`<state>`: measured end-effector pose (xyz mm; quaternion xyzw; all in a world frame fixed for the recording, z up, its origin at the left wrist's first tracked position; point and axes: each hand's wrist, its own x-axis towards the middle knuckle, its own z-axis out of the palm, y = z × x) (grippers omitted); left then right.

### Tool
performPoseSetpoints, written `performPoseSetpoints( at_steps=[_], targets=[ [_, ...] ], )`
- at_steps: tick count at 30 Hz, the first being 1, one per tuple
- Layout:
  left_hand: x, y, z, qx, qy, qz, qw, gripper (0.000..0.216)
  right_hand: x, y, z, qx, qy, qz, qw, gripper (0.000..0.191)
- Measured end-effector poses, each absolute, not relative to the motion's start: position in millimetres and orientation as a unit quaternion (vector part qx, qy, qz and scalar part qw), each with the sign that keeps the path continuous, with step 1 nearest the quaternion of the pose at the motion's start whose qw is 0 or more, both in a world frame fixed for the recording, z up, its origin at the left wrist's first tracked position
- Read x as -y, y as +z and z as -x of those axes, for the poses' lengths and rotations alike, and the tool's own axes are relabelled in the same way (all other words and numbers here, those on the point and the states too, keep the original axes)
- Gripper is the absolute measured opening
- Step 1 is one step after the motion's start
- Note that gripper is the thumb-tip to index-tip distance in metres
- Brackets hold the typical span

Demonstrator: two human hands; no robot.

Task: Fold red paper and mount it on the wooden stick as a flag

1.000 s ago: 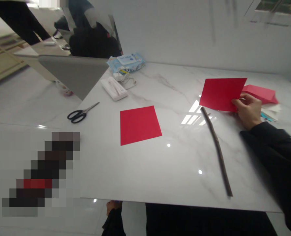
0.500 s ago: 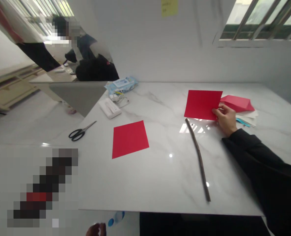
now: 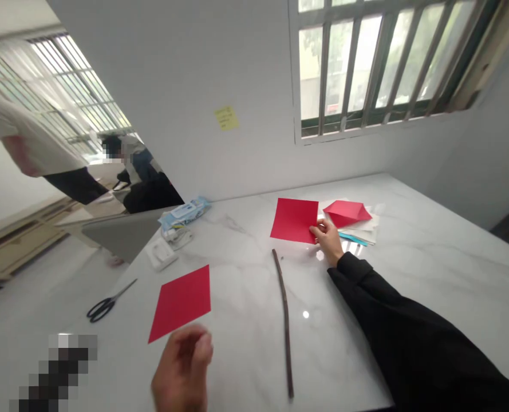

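My right hand (image 3: 328,241) pinches a square sheet of red paper (image 3: 295,220) by its lower right corner, between thumb and fingers. The sheet is held up over the table, in front of the paper pile. My left hand (image 3: 183,369) is blurred at the lower left, fingers loosely curled with a gap by the thumb and nothing visible in it. Just beyond it a second red paper square (image 3: 183,303) lies flat. A thin brown stick (image 3: 285,326) lies lengthwise on the table between my hands.
Black-handled scissors (image 3: 108,304) lie near the table's left side. Behind them are a white box (image 3: 162,254), a cable and a blue wipes pack (image 3: 185,213). A folded red paper (image 3: 347,213) rests on white sheets (image 3: 361,232) at right. Two people are in the left background.
My view has tilted up and turned right. My left hand has come up from below the table edge to the flat red square. My right hand still holds its red sheet.
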<state>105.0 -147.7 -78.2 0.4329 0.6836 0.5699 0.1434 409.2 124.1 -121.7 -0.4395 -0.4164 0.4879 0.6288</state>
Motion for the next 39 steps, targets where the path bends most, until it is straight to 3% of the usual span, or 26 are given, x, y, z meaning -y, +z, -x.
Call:
performPoseSetpoints(
  at_steps=[4,9,17,26,33,39],
  targets=[
    [12.5,-37.9,-171.8,-0.561,0.645,-0.472,0.213,0.040,-119.3,-117.8,-399.6,0.405,0.516,0.420,0.627,0.031],
    [-87.6,-61.8,-218.3,-0.542,0.650,-0.395,0.359,0.064,-110.2,-113.9,-392.7,0.421,0.556,0.388,0.602,0.033],
    [-86.9,-101.7,-210.6,-0.498,0.633,-0.386,0.449,0.052,-97.6,-112.9,-389.3,0.525,0.564,0.361,0.526,0.036],
    [-92.0,-94.3,-181.5,-0.468,0.593,-0.413,0.509,0.048,-103.9,-119.3,-394.7,0.472,0.551,0.393,0.565,0.042],
    [-95.3,-81.7,-170.4,-0.460,0.637,-0.414,0.460,0.070,-70.6,-111.1,-396.5,0.467,0.556,0.376,0.576,0.041],
    [-86.9,-67.8,-168.5,-0.445,0.623,-0.398,0.506,0.074,-65.4,-106.7,-406.1,0.432,0.584,0.411,0.551,0.052]
  ],
)
